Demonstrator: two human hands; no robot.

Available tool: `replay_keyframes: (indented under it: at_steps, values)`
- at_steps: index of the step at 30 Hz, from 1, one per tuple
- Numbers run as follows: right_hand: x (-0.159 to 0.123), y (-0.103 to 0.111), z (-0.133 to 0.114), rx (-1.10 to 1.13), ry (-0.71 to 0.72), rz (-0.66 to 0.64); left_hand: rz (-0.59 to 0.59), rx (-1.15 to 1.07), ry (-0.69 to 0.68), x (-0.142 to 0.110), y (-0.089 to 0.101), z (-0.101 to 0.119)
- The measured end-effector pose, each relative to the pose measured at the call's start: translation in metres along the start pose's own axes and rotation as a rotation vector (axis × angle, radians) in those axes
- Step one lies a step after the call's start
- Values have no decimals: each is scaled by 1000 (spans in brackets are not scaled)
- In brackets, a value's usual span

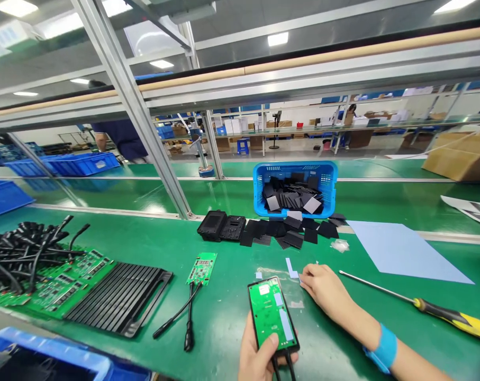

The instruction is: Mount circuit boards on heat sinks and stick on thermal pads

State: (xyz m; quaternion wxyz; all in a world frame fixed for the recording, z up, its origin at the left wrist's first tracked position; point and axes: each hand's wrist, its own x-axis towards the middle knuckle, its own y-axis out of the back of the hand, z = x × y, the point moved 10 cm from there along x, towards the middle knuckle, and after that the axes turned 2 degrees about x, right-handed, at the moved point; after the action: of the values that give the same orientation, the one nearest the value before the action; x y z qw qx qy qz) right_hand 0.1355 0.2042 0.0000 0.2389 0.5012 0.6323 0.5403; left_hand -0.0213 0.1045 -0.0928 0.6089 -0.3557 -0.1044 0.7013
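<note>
My left hand (pixel 259 346) is closed around a black case with a green circuit board (pixel 268 312) in it, the thumb lying on the board. Two pale-blue pads (pixel 286 324) sit on that board, and two black cables hang from its lower end. My right hand (pixel 327 291) pinches at the tabletop just beyond the case, with a bit of pale blue at its fingertips. Touching or very near them lies an L-shaped pale-blue pad piece (pixel 290 269). A small pale-blue square (pixel 259 275) lies left of it. My right wrist wears a blue band (pixel 383 346).
A blue basket (pixel 259 198) of dark plates stands behind, with loose plates (pixel 293 238) before it. An open black case (pixel 211 225), a cabled circuit board (pixel 202 269) and a black slotted tray (pixel 120 296) lie left. A pale-blue sheet (pixel 410 254) and screwdriver (pixel 438 309) lie right.
</note>
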Motion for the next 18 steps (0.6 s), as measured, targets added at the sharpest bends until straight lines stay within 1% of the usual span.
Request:
replay_keyframes:
  at_steps: [4, 8, 10, 12, 14, 16, 18]
  values:
    - [-5, -2, 5, 107, -64, -9, -14, 126, -102, 2, 0, -7]
    - [-4, 6, 16, 262, -118, -22, -43, 172, -117, -2, -6, -5]
    - [-6, 14, 12, 364, -131, -14, -81, 189, -124, -4, -14, 0]
    - [-9, 19, -2, 508, -130, -8, -113, 215, -136, -7, -21, 5]
    - [-15, 19, -23, 633, -114, -24, -128, 246, -152, -9, -27, 9]
    - [-19, 16, -47, 661, -73, -49, -128, 279, -165, -10, -30, 13]
    - [-22, 13, -65, 628, -24, -45, -114, 300, -169, -11, -31, 15]
